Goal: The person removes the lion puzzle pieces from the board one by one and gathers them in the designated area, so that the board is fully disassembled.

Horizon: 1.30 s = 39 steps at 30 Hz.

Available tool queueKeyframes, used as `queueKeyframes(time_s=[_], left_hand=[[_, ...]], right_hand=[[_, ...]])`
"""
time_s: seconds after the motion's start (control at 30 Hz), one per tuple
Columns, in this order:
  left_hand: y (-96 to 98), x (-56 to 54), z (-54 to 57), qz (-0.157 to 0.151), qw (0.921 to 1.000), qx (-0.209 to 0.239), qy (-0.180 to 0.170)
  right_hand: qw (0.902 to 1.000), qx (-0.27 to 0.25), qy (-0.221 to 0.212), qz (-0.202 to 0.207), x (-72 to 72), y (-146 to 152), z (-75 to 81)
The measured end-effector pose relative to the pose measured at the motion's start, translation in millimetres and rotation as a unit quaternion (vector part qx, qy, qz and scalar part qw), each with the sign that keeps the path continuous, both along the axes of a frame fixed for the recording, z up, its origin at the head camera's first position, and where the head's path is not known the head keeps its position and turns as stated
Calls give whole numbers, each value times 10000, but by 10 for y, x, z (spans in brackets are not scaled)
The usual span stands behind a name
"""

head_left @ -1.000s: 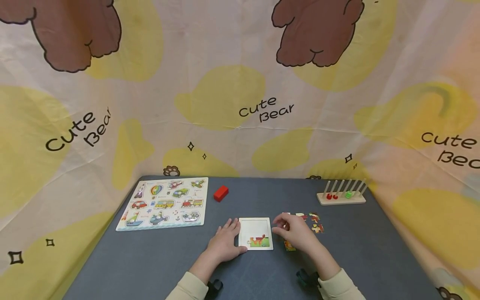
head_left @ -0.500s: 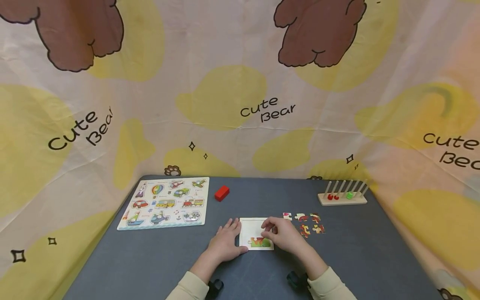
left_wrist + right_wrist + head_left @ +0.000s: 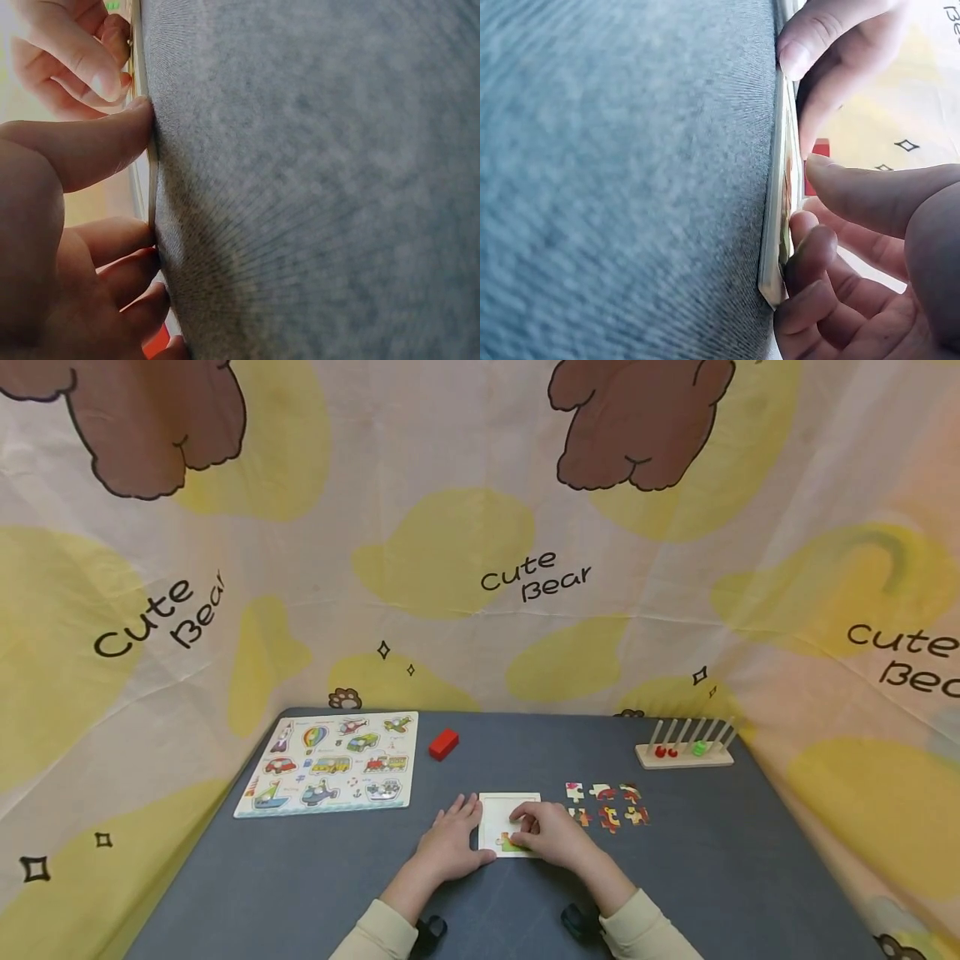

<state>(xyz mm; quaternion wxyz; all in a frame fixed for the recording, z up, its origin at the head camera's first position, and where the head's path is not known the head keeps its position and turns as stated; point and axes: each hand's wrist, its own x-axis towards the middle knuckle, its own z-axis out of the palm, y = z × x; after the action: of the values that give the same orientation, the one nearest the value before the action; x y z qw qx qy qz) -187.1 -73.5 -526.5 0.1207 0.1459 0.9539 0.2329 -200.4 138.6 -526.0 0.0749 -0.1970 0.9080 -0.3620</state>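
A small white puzzle tray (image 3: 497, 817) lies in the middle of the table. Colourful joined puzzle pieces (image 3: 505, 842) line its lower part, green and orange. My left hand (image 3: 448, 846) lies at the tray's left side, fingers spread along the edge and thumb at the near corner; the left wrist view shows fingertips on that edge. My right hand (image 3: 558, 839) is over the tray's right side, with loosely bent fingers touching the pieces there. In the right wrist view its thumb stands apart from its fingers, and no lifted piece shows. The right hand hides the tray's lower right corner.
Several loose puzzle pieces (image 3: 609, 817) lie in two rows right of the tray. A vehicle picture board (image 3: 345, 785) lies at left. Behind the tray is a red block (image 3: 444, 744). A pegged bead stand (image 3: 686, 758) sits at the back right.
From beside the loose pieces, my right hand has moved left onto the tray, then slightly further left. An orange-green piece seen near it earlier is out of sight now. The left hand stays put.
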Motion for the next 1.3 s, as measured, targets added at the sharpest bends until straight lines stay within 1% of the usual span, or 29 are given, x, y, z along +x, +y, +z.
queueKeyframes(time_s=[0.23,0.4,0.6,0.73,0.9,0.97,1.17,1.3], left_hand=[[-3,13,49,1,10000,12,-34],[-8,8,35,15,10000,68,-34],[-14,-13,10,1,10000,36,-44],[-18,-15,-8,-67,10000,18,56],[-18,-7,-17,-75,9999,17,90],[-16,-6,-12,-71,9999,3,75],[-11,-11,1,-53,10000,-8,26],[-8,-18,-11,-37,10000,-30,23]], right_hand=[[9999,142,-28,-19,4,-25,3],[9996,266,-44,6,20,-48,7],[9996,275,-7,1,36,-66,2],[9997,229,71,-28,46,-59,12],[10000,1,2,7,40,-47,19],[9999,-97,-111,-27,36,-41,15],[9981,-468,-304,-252,8,-3,0],[9958,-735,-361,-422,5,56,34]])
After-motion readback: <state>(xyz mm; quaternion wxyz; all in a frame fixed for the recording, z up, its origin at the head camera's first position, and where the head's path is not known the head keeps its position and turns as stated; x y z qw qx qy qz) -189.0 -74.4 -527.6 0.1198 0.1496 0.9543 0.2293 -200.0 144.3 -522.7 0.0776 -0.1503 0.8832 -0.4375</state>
